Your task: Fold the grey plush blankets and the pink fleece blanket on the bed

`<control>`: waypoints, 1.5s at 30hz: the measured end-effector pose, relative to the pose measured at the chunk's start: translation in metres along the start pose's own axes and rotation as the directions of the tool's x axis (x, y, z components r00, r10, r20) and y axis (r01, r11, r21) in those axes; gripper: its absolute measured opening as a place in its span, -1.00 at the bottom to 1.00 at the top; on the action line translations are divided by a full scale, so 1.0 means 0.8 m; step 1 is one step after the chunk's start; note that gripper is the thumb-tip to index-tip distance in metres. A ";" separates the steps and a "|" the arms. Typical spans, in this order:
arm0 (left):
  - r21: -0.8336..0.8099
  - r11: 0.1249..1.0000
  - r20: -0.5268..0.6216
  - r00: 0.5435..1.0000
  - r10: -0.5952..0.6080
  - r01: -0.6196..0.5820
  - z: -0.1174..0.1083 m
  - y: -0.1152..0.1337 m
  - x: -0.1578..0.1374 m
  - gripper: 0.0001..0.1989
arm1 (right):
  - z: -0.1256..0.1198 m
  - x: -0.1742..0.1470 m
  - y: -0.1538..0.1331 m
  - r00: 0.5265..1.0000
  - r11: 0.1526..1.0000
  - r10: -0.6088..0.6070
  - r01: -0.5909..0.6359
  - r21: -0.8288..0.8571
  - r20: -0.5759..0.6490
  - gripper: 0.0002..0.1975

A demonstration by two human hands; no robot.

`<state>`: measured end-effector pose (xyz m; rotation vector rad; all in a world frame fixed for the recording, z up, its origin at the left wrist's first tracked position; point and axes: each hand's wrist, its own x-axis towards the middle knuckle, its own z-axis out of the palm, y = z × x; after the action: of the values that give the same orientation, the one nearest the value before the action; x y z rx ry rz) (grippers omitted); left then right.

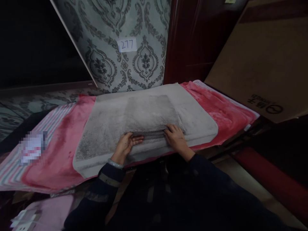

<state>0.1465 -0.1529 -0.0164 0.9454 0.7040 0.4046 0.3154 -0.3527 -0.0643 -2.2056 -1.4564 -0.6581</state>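
Observation:
A folded grey plush cloth [150, 110] lies on a larger light grey mat [101, 134]. At the cloth's near left edge, my left hand [125, 146] has its thumb by the top layer and its fingers pointing right along the front fold. My right hand [176, 138] grips the near right part of the same edge, fingertips curled over the top. Between my hands the front edge is slightly raised, and darker layers show beneath it. Under the mat is a pink and red blanket [57, 150] that shows on both sides.
A large cardboard box [264, 61] leans in at the right. A dark screen [40, 45] stands at the left. Patterned wallpaper [103, 35] with a paper label [127, 44] reading 277 is behind. A white power strip [25, 221] sits low at the left.

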 end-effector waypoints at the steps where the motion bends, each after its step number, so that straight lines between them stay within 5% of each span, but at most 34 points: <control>1: -0.001 1.000 -0.004 1.000 0.001 -0.001 0.001 0.000 -0.001 -0.91 | -0.001 0.003 0.001 1.000 1.000 0.004 -0.004 -0.002 0.011 -0.79; 9: 0.030 0.999 0.001 1.000 0.031 -0.031 -0.006 -0.001 -0.006 -0.94 | 0.000 -0.003 0.005 0.996 0.998 -0.054 0.052 -0.035 -0.072 -0.77; 14: 0.203 0.978 0.048 0.998 -0.050 0.039 -0.017 0.001 -0.009 -0.96 | 0.007 -0.015 0.009 0.976 0.988 -0.144 0.133 -0.077 -0.161 -0.79; 22: 0.417 0.909 0.104 0.994 -0.029 -0.018 -0.040 0.001 -0.015 -0.79 | 0.015 -0.020 0.010 0.959 0.988 -0.157 0.156 -0.024 -0.238 -0.80; 24: 0.500 0.861 0.080 0.995 0.057 -0.090 -0.053 0.008 -0.019 -0.71 | 0.017 -0.022 0.009 0.955 0.990 -0.140 0.141 -0.012 -0.263 -0.81; 26: 0.655 0.720 0.014 0.956 0.292 -0.229 -0.062 0.019 -0.025 -0.63 | 0.019 -0.023 0.006 0.947 0.992 -0.126 0.129 -0.009 -0.296 -0.82; 29: 0.891 0.265 0.108 0.737 0.668 -0.370 -0.054 0.034 -0.034 -0.57 | 0.019 -0.021 0.001 0.933 0.994 -0.102 0.105 -0.009 -0.346 -0.85; 32: 0.849 -0.160 0.487 0.629 0.607 -0.503 -0.022 0.029 -0.032 -0.57 | 0.019 -0.020 -0.004 0.926 0.998 -0.065 0.067 -0.008 -0.373 -0.84; 34: 0.744 -0.342 0.668 0.626 0.402 -0.574 -0.002 0.013 -0.022 -0.50 | 0.020 -0.020 -0.007 0.926 0.999 -0.044 0.044 -0.009 -0.374 -0.84; 37: 0.693 -0.478 0.689 0.690 0.222 -0.540 0.006 -0.013 -0.003 -0.43 | 0.024 -0.023 -0.008 0.929 1.000 -0.008 0.003 -0.013 -0.371 -0.83; 41: 0.747 -0.504 0.602 0.762 0.239 -0.432 -0.018 -0.022 0.006 -0.39 | 0.031 -0.028 -0.009 0.923 0.999 0.034 -0.023 0.033 -0.382 -0.84; 45: 0.807 -0.471 0.496 0.842 0.213 -0.356 -0.030 0.002 -0.002 -0.37 | 0.039 -0.033 -0.010 0.923 0.993 0.090 -0.057 0.099 -0.373 -0.82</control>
<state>0.1284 -0.1388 -0.0240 3.0603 0.5085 0.1103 0.3038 -0.3513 -0.1046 -1.9234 -1.1753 -0.9170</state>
